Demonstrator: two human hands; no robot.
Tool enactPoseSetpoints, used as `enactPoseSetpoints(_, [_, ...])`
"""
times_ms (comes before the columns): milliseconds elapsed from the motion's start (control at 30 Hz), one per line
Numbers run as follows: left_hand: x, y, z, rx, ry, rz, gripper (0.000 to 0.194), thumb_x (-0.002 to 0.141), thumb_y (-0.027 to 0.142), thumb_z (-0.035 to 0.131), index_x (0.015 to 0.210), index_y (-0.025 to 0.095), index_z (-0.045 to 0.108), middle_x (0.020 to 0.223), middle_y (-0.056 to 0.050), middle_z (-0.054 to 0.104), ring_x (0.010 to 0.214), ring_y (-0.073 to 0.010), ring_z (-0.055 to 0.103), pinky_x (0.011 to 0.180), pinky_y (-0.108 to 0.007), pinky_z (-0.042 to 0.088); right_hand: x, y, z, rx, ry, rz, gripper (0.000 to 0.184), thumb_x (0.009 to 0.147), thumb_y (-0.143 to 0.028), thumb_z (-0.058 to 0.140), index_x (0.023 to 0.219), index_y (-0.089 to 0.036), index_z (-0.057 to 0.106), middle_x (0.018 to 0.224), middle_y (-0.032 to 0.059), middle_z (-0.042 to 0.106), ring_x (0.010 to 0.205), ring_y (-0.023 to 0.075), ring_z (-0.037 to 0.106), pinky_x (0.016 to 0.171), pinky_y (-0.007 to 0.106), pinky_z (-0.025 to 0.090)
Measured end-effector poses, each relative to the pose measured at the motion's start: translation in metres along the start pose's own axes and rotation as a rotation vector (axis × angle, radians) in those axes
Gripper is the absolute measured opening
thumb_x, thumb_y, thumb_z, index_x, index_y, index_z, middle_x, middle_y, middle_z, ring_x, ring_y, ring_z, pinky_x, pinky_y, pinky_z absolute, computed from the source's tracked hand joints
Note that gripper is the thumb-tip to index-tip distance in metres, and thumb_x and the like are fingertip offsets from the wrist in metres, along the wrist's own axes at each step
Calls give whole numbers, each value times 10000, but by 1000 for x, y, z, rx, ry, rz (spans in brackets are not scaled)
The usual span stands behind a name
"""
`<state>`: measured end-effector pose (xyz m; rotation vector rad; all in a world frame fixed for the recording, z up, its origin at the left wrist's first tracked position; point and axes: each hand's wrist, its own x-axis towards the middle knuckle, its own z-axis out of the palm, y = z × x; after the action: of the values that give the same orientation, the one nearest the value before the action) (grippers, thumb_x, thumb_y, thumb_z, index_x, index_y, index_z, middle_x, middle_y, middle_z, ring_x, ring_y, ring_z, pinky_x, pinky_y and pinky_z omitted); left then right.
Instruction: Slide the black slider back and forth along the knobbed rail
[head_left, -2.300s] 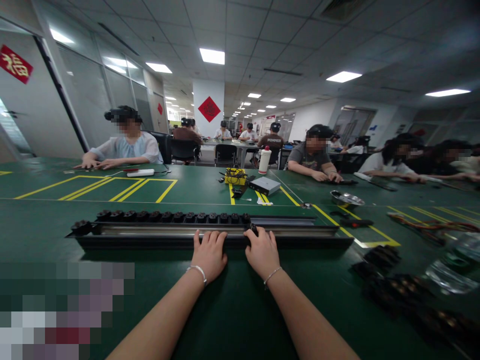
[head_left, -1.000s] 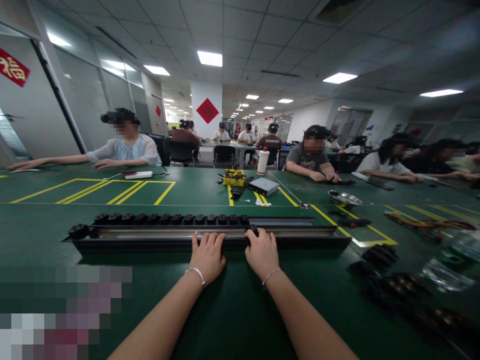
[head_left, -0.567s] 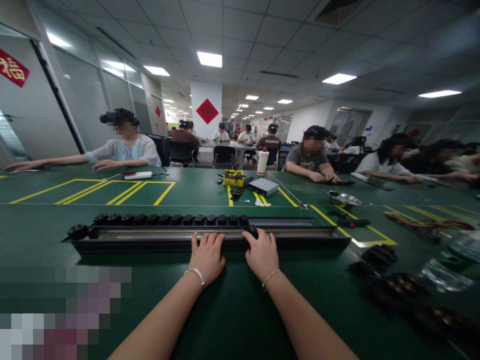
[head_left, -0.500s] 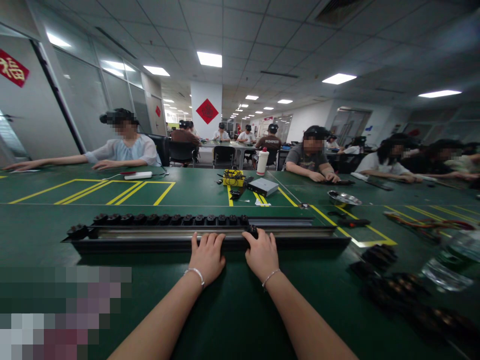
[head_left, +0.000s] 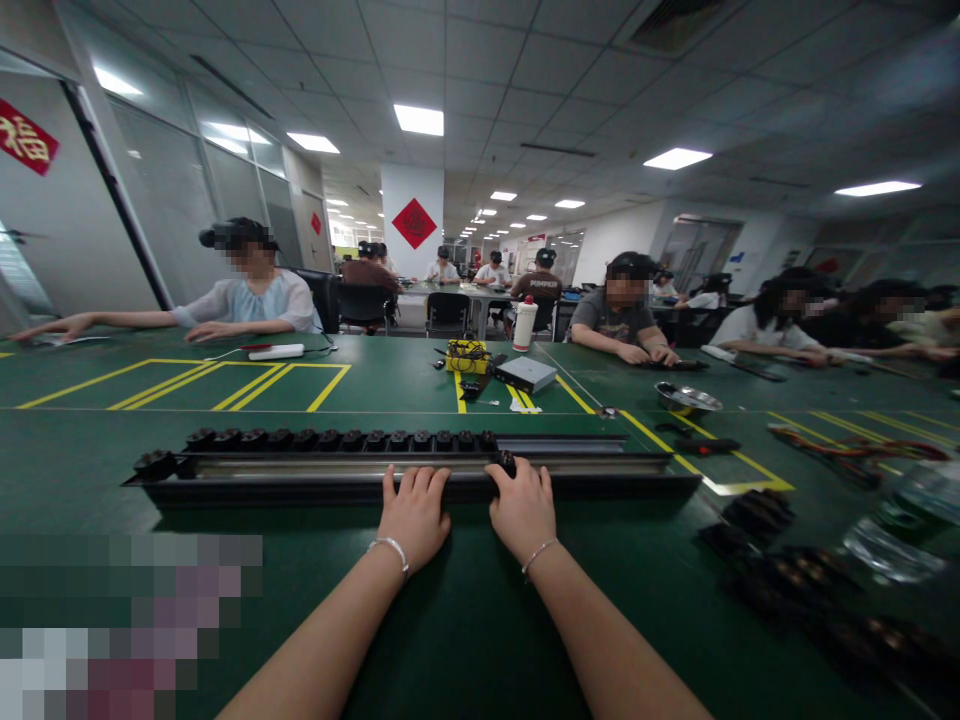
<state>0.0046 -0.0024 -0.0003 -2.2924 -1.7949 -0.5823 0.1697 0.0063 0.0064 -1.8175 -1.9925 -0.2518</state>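
A long black rail [head_left: 300, 478] with a metal channel lies across the green table [head_left: 465, 620] in front of me. A row of several black round parts [head_left: 337, 438] sits along its far side, from the left end to the middle. My left hand [head_left: 415, 517] rests flat on the rail's near edge, fingers together. My right hand [head_left: 523, 507] lies beside it, fingertips on a small black part [head_left: 506, 462] at the rail's channel.
Loose black parts [head_left: 795, 580] and a clear plastic bag [head_left: 900, 530] lie at the right. A yellow item [head_left: 469, 355], a grey box [head_left: 529, 372], a white bottle [head_left: 526, 322] and a metal bowl [head_left: 688, 399] stand farther off. Other people sit at the table's far side.
My hands have stayed on the rail; the right fingers shifted slightly on the small black part. The person at the far left stretched an arm out to the left.
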Motion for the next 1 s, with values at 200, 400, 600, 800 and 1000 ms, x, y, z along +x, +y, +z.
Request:
enactPoseSetpoints(200, [0, 0, -1, 26, -24, -3, 483, 711, 284, 494, 1190, 263, 442, 1171, -45, 535, 1138, -230, 412, 1057, -528, 59, 1, -1, 0, 14, -18, 12, 407, 728, -153, 514, 1087, -338, 564, 1113, 59, 453, 1065, 211, 428, 1011, 423, 136])
enactPoseSetpoints(400, [0, -1, 1, 34, -2, 3, 475, 713, 284, 491, 1185, 261, 446, 1162, -42, 540, 1133, -230, 416, 1054, -531, 66, 2, 0, 0, 13, -23, 23, 403, 720, -157, 520, 1079, -333, 572, 1095, 59, 453, 1056, 211, 426, 1004, 397, 140])
enactPoseSetpoints(600, [0, -1, 2, 29, -4, 5, 481, 709, 284, 494, 1187, 265, 442, 1157, -40, 539, 1131, -232, 416, 1051, -533, 68, 3, 1, -2, 9, -40, 28, 402, 722, -155, 519, 1080, -328, 577, 1098, 62, 451, 1051, 215, 422, 996, 384, 147])
enactPoseSetpoints(800, [0, -1, 2, 27, -6, -1, 479, 712, 287, 490, 1187, 263, 441, 1151, -43, 539, 1127, -233, 418, 1050, -533, 68, 4, 0, -4, -6, -61, 33, 403, 726, -159, 515, 1087, -327, 574, 1099, 62, 455, 1054, 215, 415, 993, 377, 142])
enactPoseSetpoints(1000, [0, -2, 3, 22, 3, 5, 480, 709, 281, 492, 1186, 264, 440, 1153, -41, 539, 1126, -231, 419, 1051, -535, 67, 4, 0, -3, 17, -56, 36, 411, 714, -145, 513, 1074, -332, 580, 1081, 59, 456, 1042, 213, 416, 988, 380, 151])
